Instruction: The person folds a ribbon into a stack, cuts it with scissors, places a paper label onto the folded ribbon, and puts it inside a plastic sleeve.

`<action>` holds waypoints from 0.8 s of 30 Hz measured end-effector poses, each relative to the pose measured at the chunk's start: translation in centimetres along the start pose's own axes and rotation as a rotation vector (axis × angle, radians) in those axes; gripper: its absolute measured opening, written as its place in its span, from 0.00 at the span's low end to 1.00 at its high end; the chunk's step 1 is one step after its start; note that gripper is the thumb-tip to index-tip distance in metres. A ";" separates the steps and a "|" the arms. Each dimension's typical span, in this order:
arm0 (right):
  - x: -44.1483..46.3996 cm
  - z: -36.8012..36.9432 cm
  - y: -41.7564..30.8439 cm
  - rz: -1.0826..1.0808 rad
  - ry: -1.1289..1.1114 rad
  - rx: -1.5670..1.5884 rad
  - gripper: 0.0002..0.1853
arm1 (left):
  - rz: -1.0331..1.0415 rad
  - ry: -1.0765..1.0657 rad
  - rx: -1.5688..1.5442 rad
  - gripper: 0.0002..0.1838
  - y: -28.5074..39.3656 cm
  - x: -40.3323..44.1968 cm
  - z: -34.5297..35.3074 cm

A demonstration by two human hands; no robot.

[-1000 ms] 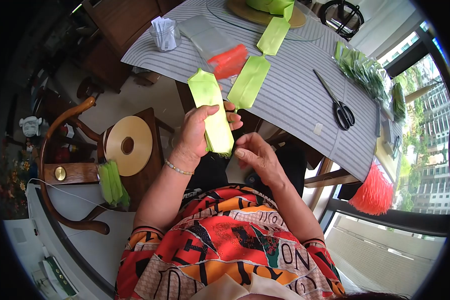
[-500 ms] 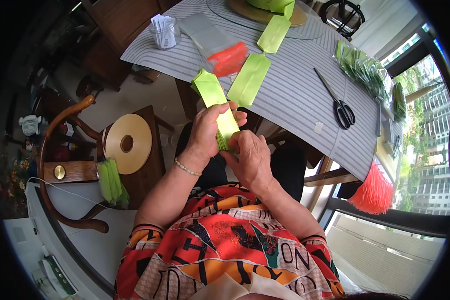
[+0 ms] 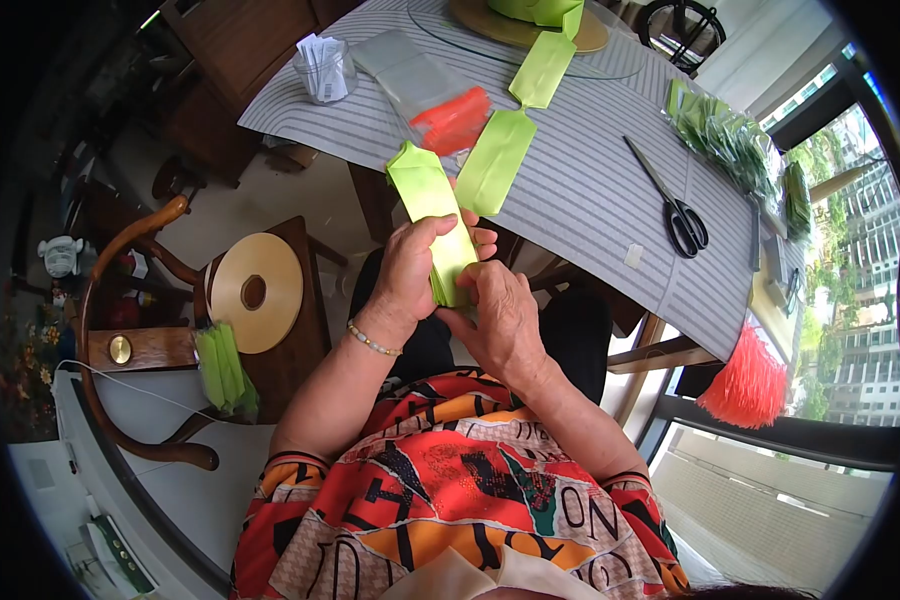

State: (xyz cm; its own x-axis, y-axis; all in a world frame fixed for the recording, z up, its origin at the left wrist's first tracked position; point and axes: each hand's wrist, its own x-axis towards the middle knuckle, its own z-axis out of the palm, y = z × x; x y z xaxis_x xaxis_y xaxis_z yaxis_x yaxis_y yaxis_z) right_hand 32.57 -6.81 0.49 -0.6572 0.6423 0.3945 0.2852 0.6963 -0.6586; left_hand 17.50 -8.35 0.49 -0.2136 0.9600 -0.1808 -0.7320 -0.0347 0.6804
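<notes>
A folded stack of bright lime-green ribbon [image 3: 422, 188] lies slanted above my lap, at the table's near edge. My left hand [image 3: 407, 268], with a beaded bracelet at the wrist, is wrapped around the stack's middle, its thumb pressing on top. At the lower end, my right hand [image 3: 502, 318] pinches the stack with bent fingers. Beside it, a linked strip of the same green ribbon [image 3: 498, 160] runs up the table, pinched narrow at intervals. It leads to a green ribbon roll [image 3: 530, 10] at the far edge, partly cut off by the view.
On the striped tablecloth [image 3: 580, 170] lie black-handled scissors [image 3: 682, 225], clear bags with a red bundle [image 3: 450, 122], a cup of paper slips [image 3: 325, 72] and packets of green pieces [image 3: 725, 135]. A chair [image 3: 305, 300] at left holds a cream roll [image 3: 270, 320] and bagged green ribbon [image 3: 225, 370].
The top end of the ribbon stack has dipped slightly toward me, and the stack's lower end looks a little more squeezed. Both hands keep nearly the same places and grips.
</notes>
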 end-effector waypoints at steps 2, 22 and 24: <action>-0.1 -1.5 -0.2 0.016 -0.051 0.119 0.30 | -0.019 -0.112 0.011 0.28 0.5 -0.2 -0.3; 1.2 -4.5 4.2 0.576 -0.212 1.355 0.24 | -0.645 -0.528 0.405 0.24 0.9 -3.9 -2.3; 1.1 -4.3 4.0 0.571 -0.206 1.340 0.24 | -0.658 -0.509 0.354 0.25 0.8 -3.9 -2.5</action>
State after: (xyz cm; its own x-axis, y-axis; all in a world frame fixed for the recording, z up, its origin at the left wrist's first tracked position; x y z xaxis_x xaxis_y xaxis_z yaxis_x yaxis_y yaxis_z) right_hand 35.98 -1.90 1.04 -0.7983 0.5862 -0.1381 -0.2356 -0.5150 -0.8242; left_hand 16.16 -12.77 -0.02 0.5513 0.7653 -0.3323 -0.3450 0.5717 0.7444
